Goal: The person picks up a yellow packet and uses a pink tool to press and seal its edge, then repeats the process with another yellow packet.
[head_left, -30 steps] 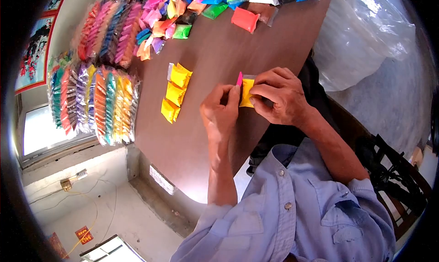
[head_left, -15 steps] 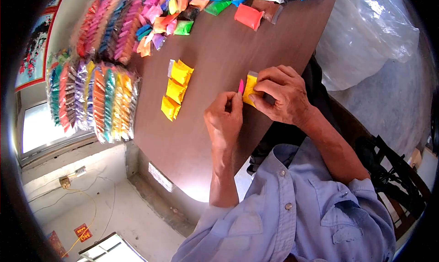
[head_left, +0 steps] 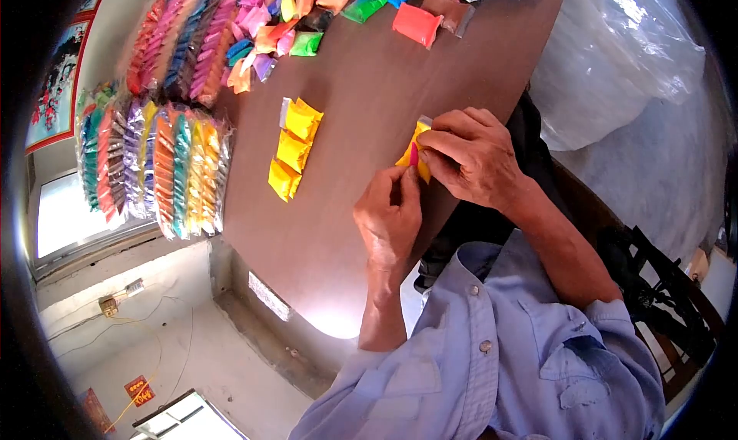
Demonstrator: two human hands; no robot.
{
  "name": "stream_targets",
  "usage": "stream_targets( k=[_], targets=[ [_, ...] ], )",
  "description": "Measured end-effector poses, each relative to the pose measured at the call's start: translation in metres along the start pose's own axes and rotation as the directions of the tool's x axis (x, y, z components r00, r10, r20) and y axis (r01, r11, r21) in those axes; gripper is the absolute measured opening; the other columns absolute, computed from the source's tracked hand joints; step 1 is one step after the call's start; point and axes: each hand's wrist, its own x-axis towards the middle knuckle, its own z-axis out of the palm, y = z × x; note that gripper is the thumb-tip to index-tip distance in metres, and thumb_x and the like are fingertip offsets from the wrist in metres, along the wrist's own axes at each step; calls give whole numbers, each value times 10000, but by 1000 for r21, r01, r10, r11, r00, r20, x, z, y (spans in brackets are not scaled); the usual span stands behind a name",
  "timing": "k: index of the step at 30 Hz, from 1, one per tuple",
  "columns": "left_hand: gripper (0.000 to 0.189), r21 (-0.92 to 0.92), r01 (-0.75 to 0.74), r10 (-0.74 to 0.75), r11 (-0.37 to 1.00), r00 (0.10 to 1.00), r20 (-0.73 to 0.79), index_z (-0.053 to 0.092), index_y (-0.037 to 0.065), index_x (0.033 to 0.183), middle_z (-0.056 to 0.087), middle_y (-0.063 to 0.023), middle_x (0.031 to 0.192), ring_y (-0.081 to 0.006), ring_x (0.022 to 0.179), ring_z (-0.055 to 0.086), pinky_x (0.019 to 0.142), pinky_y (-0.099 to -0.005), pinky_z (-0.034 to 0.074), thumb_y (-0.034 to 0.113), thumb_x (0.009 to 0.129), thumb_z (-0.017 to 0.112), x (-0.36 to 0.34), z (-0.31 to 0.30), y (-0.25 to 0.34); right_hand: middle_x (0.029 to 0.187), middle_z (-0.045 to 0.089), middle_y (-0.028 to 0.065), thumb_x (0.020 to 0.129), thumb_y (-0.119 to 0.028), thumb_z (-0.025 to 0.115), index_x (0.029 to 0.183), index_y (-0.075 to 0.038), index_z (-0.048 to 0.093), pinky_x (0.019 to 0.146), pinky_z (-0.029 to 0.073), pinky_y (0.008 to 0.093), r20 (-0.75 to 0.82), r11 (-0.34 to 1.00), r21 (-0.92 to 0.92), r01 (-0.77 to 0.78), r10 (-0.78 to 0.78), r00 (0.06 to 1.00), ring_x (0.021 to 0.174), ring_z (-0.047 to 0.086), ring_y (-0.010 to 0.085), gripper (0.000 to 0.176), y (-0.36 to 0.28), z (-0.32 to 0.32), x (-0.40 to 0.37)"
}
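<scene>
My left hand [head_left: 387,215] is closed in a pinch on a small pink pointed strip [head_left: 413,156], whose exact kind I cannot make out. The strip overlaps a yellow packet [head_left: 404,159] near the table's edge. With bent fingers, my right hand [head_left: 478,157] grips that packet from the right and hides part of it. The packet's clear end shows above the fingers. Farther left on the table lies a row of yellow packets [head_left: 292,146], joined end to end.
Loose coloured packets [head_left: 307,44] are heaped at the table's far side. Bundled strips of packets [head_left: 165,167] stand along the left. The brown table [head_left: 338,117] ends close to my body. A large clear plastic bag [head_left: 607,63] hangs at the right, beside a dark chair [head_left: 669,294].
My left hand has moved right and brought the pink strip from beside the yellow packet onto it. The packet is now more tilted in my right fingers.
</scene>
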Motion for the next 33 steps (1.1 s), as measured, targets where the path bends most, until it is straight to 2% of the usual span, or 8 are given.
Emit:
stream_targets(
  k=[2, 6, 8, 11, 20, 27, 29, 33],
  targets=[
    [104, 13, 49, -49, 999, 998, 31, 718, -7, 953, 745, -150, 814, -194, 699, 733, 650, -318, 571, 90, 960, 755, 3, -2, 3, 959, 671, 18, 805, -174, 836, 963, -133, 745, 773, 483, 373, 17, 1000, -7, -15, 15, 1000, 837, 646, 212, 186, -2, -1, 2],
    [105, 24, 0, -1, 1000, 999, 39, 719, -10, 944, 735, -132, 777, -159, 687, 714, 634, -304, 558, 86, 958, 758, 11, -3, -4, 919, 650, 15, 803, -187, 840, 936, -135, 737, 768, 479, 373, -3, 1000, -11, -24, 24, 1000, 826, 637, 212, 176, -3, 0, 5],
    [131, -64, 101, -99, 993, 994, 40, 736, -18, 953, 732, -94, 765, -103, 697, 660, 634, -294, 539, 110, 964, 761, 14, -4, -5, 908, 644, 16, 798, -198, 848, 916, -137, 726, 770, 479, 375, -12, 999, -18, -32, 32, 999, 830, 637, 209, 180, -4, 1, 5],
    [139, -28, 144, -143, 989, 989, 43, 734, -20, 953, 732, -83, 768, -94, 699, 645, 636, -293, 537, 116, 965, 760, 17, -5, -8, 908, 643, 16, 794, -208, 859, 899, -137, 717, 773, 482, 377, -10, 999, -15, -38, 38, 999, 834, 638, 208, 190, -4, 1, 3],
    [135, 14, 97, -97, 995, 995, -17, 736, -1, 979, 753, -106, 820, -142, 733, 690, 655, -317, 561, 134, 979, 745, 13, -5, 0, 905, 649, 20, 793, -232, 880, 906, -128, 715, 768, 480, 372, -17, 999, -31, -24, 23, 1000, 827, 632, 207, 226, -1, 4, -1],
    [129, -18, 52, -52, 998, 999, -8, 735, -6, 977, 750, -108, 809, -136, 727, 690, 648, -311, 555, 122, 977, 746, 3, -1, -8, 905, 646, 24, 788, -219, 871, 921, -138, 716, 756, 478, 374, -13, 999, -24, -36, 35, 999, 820, 632, 216, 220, 0, 4, -1],
    [143, 32, 36, -37, 999, 999, 30, 732, -11, 969, 745, -106, 791, -130, 711, 682, 641, -306, 547, 131, 979, 747, 7, -2, -8, 907, 645, 23, 790, -212, 870, 927, -140, 717, 755, 477, 372, -28, 999, -34, -16, 15, 999, 819, 632, 215, 217, -1, 5, 1],
    [162, -10, 108, -107, 994, 993, 50, 727, -17, 960, 738, -105, 778, -122, 705, 674, 635, -304, 541, 143, 984, 744, 12, -6, -12, 917, 650, 24, 796, -215, 878, 936, -132, 714, 760, 480, 370, -31, 999, -32, -17, 16, 999, 827, 635, 214, 231, -2, 3, 1]
  ],
)
